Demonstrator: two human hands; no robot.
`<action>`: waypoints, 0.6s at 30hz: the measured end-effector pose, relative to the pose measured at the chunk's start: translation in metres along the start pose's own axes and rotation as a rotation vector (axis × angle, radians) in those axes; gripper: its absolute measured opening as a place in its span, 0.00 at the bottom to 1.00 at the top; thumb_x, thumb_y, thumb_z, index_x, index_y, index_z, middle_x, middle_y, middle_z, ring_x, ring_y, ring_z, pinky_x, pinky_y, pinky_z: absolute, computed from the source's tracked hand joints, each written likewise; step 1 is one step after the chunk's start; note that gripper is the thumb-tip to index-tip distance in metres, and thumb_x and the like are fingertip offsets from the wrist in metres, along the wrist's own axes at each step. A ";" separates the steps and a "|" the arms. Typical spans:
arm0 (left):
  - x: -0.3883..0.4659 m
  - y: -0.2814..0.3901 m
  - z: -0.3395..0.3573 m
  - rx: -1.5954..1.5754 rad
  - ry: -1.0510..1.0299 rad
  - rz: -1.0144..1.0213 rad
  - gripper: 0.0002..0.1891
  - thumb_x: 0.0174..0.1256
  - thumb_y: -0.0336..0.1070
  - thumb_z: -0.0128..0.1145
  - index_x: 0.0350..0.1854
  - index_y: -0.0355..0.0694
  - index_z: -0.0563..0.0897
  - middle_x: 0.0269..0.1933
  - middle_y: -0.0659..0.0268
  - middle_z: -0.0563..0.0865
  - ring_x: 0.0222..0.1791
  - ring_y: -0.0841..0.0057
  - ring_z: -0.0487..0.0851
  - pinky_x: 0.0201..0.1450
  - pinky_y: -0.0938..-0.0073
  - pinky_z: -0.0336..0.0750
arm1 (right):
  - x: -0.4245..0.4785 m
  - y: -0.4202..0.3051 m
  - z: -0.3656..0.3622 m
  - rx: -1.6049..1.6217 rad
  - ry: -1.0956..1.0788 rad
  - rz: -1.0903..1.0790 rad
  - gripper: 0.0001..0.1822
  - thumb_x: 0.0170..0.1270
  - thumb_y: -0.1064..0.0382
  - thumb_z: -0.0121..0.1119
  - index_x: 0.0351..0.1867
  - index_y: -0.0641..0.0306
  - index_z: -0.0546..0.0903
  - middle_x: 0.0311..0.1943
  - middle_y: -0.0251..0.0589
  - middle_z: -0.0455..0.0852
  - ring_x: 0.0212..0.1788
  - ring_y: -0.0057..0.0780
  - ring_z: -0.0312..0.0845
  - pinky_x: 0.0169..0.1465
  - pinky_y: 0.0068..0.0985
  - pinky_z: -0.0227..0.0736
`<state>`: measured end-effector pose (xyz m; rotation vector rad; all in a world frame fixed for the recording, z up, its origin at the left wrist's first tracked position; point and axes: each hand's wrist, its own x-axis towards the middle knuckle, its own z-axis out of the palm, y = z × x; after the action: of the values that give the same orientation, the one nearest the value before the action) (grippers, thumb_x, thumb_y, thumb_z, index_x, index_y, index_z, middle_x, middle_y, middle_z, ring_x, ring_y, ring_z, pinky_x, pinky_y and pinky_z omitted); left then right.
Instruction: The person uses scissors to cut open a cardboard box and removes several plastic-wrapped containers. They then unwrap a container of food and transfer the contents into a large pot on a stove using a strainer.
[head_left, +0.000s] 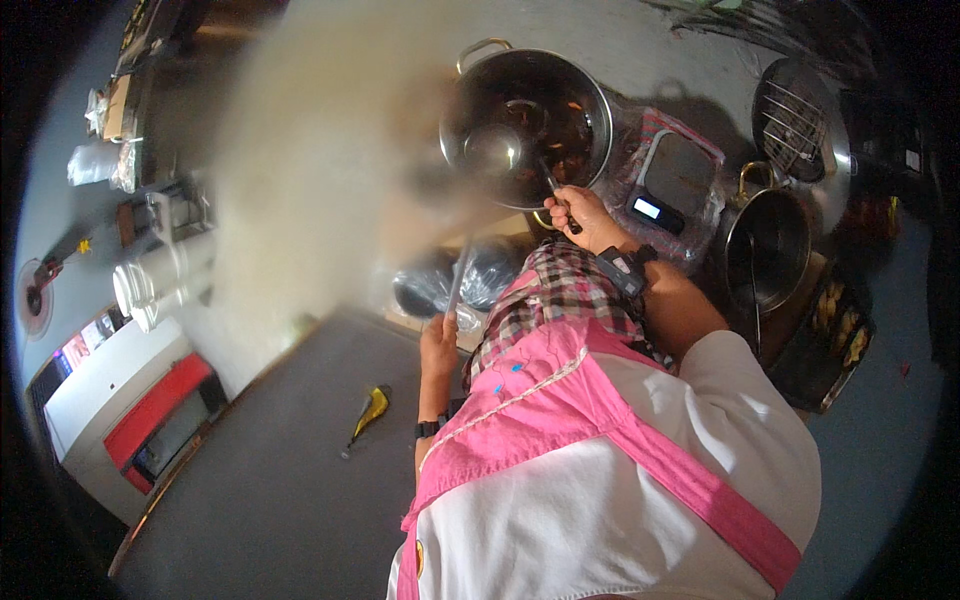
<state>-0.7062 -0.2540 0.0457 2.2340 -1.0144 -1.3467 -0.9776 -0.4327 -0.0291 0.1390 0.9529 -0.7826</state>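
A large metal pot with loop handles stands in front of me, with dark contents and several brownish pieces inside. My right hand is at its near rim, closed round the dark handle of a utensil whose far end dips into the pot. Lower and to the left, my left hand grips a long metal handle. Its upper end disappears into a blurred patch. A shiny round bowl shape shows inside the pot; whether it belongs to that handle I cannot tell.
Right of the pot lies a plastic-wrapped digital scale with a lit display. Beyond it are a smaller metal pot, a wire rack and a dark tray of food. Black plastic-covered items sit near my left hand. A pale smear blurs the upper left.
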 end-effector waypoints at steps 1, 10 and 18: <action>0.000 0.005 0.000 -0.002 -0.002 -0.005 0.19 0.65 0.47 0.46 0.21 0.37 0.71 0.17 0.72 0.67 0.19 0.85 0.64 0.20 0.80 0.59 | -0.002 0.003 0.002 0.022 0.006 0.013 0.04 0.60 0.68 0.46 0.28 0.65 0.69 0.27 0.43 0.75 0.19 0.20 0.65 0.20 0.17 0.61; 0.001 0.006 -0.002 0.012 -0.015 0.035 0.20 0.66 0.48 0.45 0.22 0.36 0.72 0.17 0.72 0.68 0.20 0.85 0.64 0.21 0.80 0.60 | -0.008 0.022 0.000 0.257 -0.055 0.009 0.07 0.61 0.65 0.45 0.27 0.67 0.69 0.26 0.40 0.74 0.21 0.21 0.64 0.24 0.20 0.62; 0.004 -0.001 -0.001 -0.045 -0.020 0.035 0.20 0.65 0.49 0.45 0.22 0.36 0.72 0.17 0.72 0.69 0.19 0.85 0.65 0.21 0.80 0.61 | 0.002 0.009 -0.002 0.153 0.105 -0.165 0.03 0.59 0.68 0.46 0.29 0.62 0.67 0.25 0.42 0.74 0.19 0.23 0.65 0.20 0.24 0.61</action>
<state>-0.7038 -0.2560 0.0425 2.1642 -1.0150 -1.3666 -0.9722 -0.4263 -0.0339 0.2386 1.0124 -1.0085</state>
